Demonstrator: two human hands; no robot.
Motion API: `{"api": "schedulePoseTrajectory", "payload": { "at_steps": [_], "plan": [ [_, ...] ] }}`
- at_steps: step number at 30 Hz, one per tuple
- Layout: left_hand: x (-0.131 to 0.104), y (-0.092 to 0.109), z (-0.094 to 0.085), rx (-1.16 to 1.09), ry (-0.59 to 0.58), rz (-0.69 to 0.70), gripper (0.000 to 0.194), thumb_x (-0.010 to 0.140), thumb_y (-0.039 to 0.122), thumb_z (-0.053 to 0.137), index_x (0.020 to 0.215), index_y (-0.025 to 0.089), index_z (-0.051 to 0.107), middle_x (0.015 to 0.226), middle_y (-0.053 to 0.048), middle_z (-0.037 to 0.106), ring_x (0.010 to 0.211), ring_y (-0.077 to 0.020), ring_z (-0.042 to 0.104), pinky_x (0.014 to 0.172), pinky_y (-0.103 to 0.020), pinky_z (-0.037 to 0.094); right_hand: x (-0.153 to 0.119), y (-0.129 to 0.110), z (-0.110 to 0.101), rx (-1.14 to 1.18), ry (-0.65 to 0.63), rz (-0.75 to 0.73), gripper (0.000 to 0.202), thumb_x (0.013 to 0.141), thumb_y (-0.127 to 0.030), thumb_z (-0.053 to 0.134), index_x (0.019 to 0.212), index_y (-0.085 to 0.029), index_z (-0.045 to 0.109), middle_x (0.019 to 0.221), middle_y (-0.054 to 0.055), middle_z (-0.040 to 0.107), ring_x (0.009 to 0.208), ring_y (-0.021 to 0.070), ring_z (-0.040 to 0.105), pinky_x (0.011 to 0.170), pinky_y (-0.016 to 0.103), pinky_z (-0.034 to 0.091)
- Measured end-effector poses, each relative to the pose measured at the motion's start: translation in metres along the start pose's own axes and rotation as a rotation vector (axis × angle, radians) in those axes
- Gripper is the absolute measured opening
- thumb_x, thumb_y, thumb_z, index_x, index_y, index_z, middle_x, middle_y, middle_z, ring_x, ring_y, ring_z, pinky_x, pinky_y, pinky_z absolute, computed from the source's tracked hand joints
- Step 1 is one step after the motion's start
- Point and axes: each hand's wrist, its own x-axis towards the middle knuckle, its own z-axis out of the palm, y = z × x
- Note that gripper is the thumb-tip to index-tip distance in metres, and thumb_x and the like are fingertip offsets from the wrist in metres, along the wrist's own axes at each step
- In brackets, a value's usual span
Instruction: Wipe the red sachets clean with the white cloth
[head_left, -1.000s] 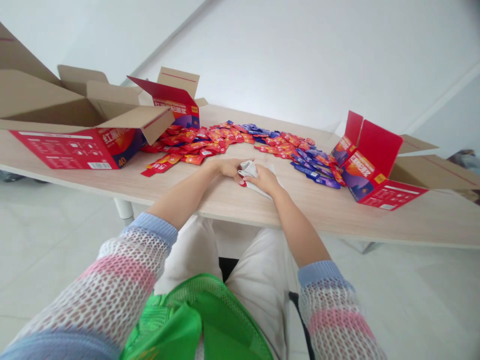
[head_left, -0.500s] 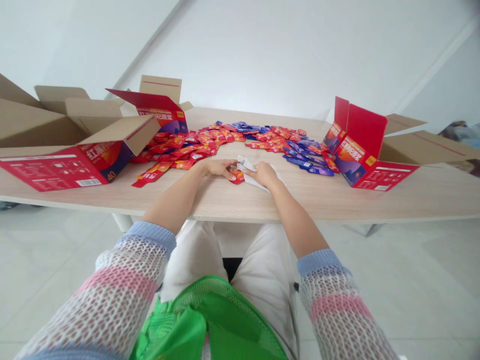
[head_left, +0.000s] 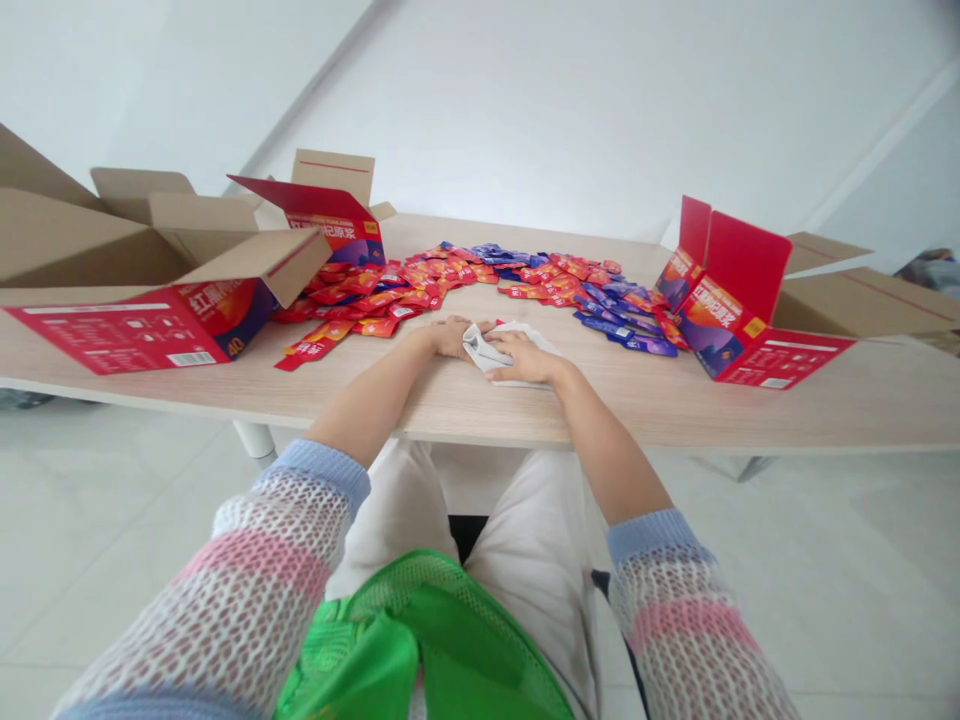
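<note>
A folded white cloth lies on the table in front of me, with my right hand gripping it and pressing it down, fingers spread across it. A red sachet is mostly covered by the cloth and hands; only a small red part shows. My left hand is just left of the cloth, holding the sachet at its left end, its fingertips partly hidden behind the cloth. Beyond both hands, red sachets and purple sachets lie in a curved heap.
An open carton stands at the left, with another red carton behind it. A third open carton is at the right. Loose red sachets lie near the left carton. The table's front edge runs above my knees.
My right hand has moved the cloth over the sachet, covering most of its printed face, and its fingers have spread flatter. The view has shifted slightly.
</note>
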Motion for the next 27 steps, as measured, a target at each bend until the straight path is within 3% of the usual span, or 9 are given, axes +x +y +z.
{"api": "schedulePoseTrajectory", "payload": {
  "at_steps": [4,6,8,11,14,19,23,27],
  "plan": [
    [0.006,-0.010,0.003,-0.105,0.030,-0.094,0.115,0.049,0.062,0.076,0.149,0.030,0.026,0.158,-0.008,0.005,0.139,-0.0449,0.012,0.109,-0.052,0.018,0.005,0.001,0.003,0.017,0.032,-0.011,0.055,0.081,-0.044,0.062,0.132,-0.024,0.054,0.142,0.007,0.046,0.132,0.0273,0.035,0.110,0.044,0.021],
    [0.011,-0.017,0.005,-0.183,0.047,-0.093,0.115,0.046,0.059,0.078,0.147,0.030,0.030,0.159,-0.008,0.003,0.139,-0.0458,0.006,0.110,-0.052,0.013,0.006,0.003,0.004,0.028,0.042,-0.008,0.056,0.083,-0.040,0.060,0.135,-0.023,0.051,0.142,0.007,0.046,0.133,0.0263,0.034,0.111,0.042,0.022],
    [0.017,-0.022,0.006,-0.243,0.051,-0.015,0.114,0.047,0.056,0.079,0.147,0.032,0.030,0.158,-0.007,0.013,0.141,-0.0409,0.007,0.112,-0.049,0.007,0.008,0.004,0.006,0.045,0.038,0.023,0.059,0.084,-0.040,0.058,0.139,-0.021,0.045,0.144,0.007,0.043,0.135,0.0259,0.031,0.111,0.041,0.022],
    [0.021,-0.024,0.007,-0.293,0.060,0.080,0.113,0.049,0.053,0.080,0.147,0.031,0.028,0.151,-0.005,0.034,0.139,-0.0325,0.021,0.113,-0.043,0.004,0.009,0.007,0.008,0.079,0.011,0.073,0.063,0.087,-0.041,0.055,0.144,-0.021,0.037,0.149,0.006,0.036,0.140,0.0253,0.024,0.113,0.040,0.020],
    [0.020,-0.023,0.006,-0.347,0.093,0.032,0.110,0.046,0.052,0.082,0.143,0.027,0.036,0.146,-0.005,0.042,0.136,-0.0325,0.027,0.114,-0.040,0.010,0.011,0.009,0.009,0.110,0.018,0.105,0.063,0.089,-0.040,0.050,0.147,-0.021,0.032,0.151,0.005,0.032,0.142,0.0242,0.019,0.115,0.039,0.016],
    [0.017,-0.019,0.003,-0.376,0.082,-0.058,0.103,0.046,0.054,0.082,0.138,0.027,0.045,0.141,-0.003,0.046,0.135,-0.0346,0.030,0.112,-0.037,0.022,0.013,0.013,0.009,0.107,0.087,0.244,0.061,0.092,-0.035,0.047,0.147,-0.015,0.031,0.150,0.010,0.033,0.140,0.0241,0.026,0.114,0.038,0.020],
    [0.019,-0.016,0.004,-0.277,0.088,-0.140,0.106,0.049,0.057,0.080,0.142,0.025,0.040,0.149,-0.008,0.035,0.137,-0.0379,0.025,0.113,-0.043,0.018,0.014,0.019,0.010,0.073,0.131,0.306,0.060,0.092,-0.040,0.046,0.146,-0.015,0.033,0.148,0.012,0.037,0.135,0.0239,0.036,0.111,0.038,0.026],
    [0.020,-0.018,0.008,-0.251,0.078,-0.181,0.121,0.047,0.062,0.078,0.149,0.021,0.026,0.155,-0.015,0.020,0.140,-0.0411,0.012,0.113,-0.047,0.012,0.011,0.024,0.009,0.056,0.125,0.315,0.059,0.092,-0.039,0.046,0.145,-0.016,0.034,0.148,0.012,0.036,0.135,0.0241,0.035,0.110,0.039,0.027]
  ]
}}
